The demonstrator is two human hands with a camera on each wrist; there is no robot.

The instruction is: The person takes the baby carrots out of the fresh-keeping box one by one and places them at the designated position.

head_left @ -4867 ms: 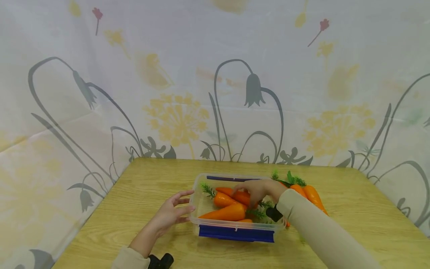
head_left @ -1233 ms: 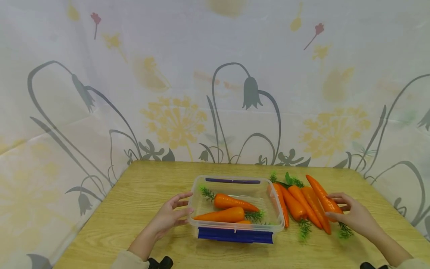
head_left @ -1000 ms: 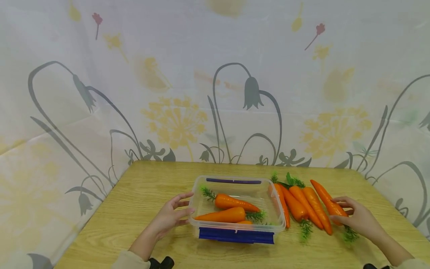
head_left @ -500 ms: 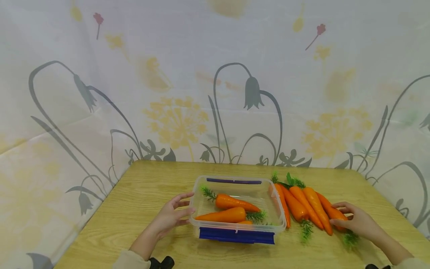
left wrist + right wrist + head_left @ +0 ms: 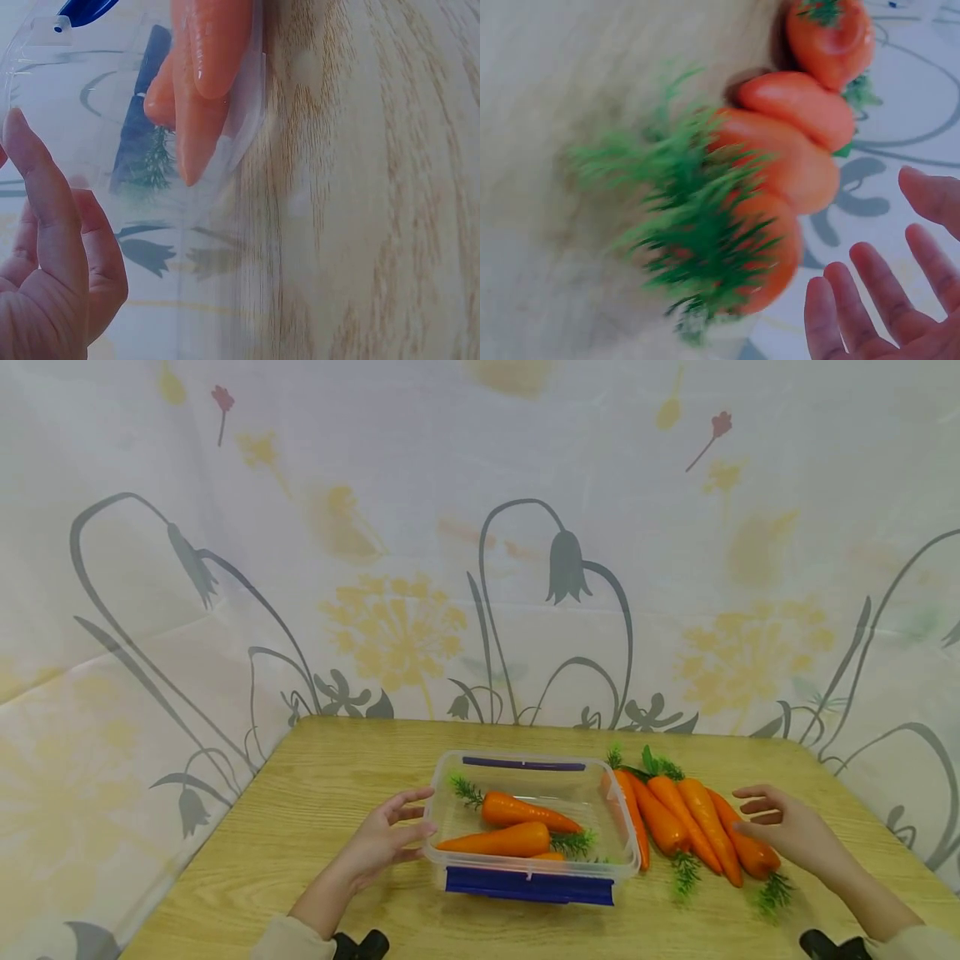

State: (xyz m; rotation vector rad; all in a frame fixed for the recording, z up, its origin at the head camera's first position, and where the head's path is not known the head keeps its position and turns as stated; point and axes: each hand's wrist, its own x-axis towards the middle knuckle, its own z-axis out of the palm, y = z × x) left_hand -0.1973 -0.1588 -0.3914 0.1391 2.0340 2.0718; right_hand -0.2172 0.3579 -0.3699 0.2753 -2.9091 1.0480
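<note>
We see the left hand at the left end of the box, its fingers apart and fairly straight, their tips touching the clear wall rather than clamped on it. Inside the box, which has blue latches on its near and far sides, we count three carrots: one with its leaves toward the far left corner, one nearer us with its tip pointing left, and a third mostly hidden by the near rim. To the right of the box, five carrots lie in a row on the wooden table, the first just beside the box wall and the outermost carrot with its leaves toward us. The right hand is just beside that outermost one, fingers and thumb apart, holding nothing; in the right wrist view we find a gap between the fingertips and the carrots, with the near leaves blurred. Both arms wear pale sleeves, with a black wrist camera on each. Behind the table we see a white backdrop printed with grey bell flowers and yellow blooms.
</note>
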